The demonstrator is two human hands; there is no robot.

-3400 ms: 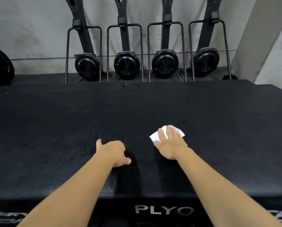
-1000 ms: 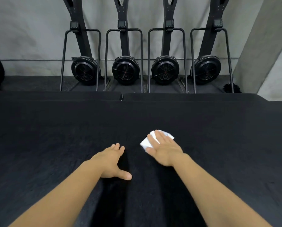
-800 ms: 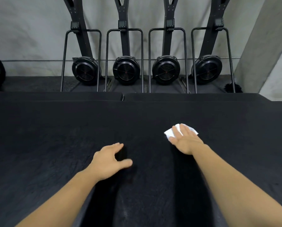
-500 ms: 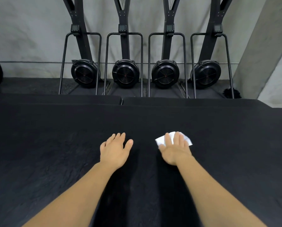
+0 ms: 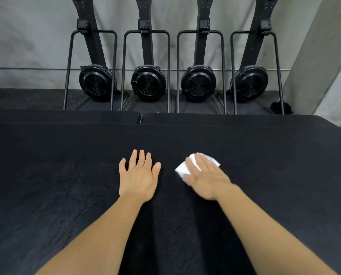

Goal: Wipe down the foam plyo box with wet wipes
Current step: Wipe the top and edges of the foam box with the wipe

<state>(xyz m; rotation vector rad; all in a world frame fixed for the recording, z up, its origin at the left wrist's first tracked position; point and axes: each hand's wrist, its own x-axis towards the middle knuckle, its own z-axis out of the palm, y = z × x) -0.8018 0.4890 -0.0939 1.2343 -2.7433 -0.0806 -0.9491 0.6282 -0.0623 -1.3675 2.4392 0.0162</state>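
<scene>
Plyo box [image 5: 66, 175]: right hand [image 5: 207, 179] atop wipe [image 5: 182, 168]

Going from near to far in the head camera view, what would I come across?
Foam plyo box, with left hand flat and right hand pressing the wet wipe → two black pads → four fan machines → grey wall.

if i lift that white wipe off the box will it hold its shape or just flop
Probably floppy: the wet wipe looks like a thin folded sheet pressed flat under the right hand. Likely very light, being smaller than the hand. It may drag rather than slide, since the foam plyo box top looks rough.
</scene>
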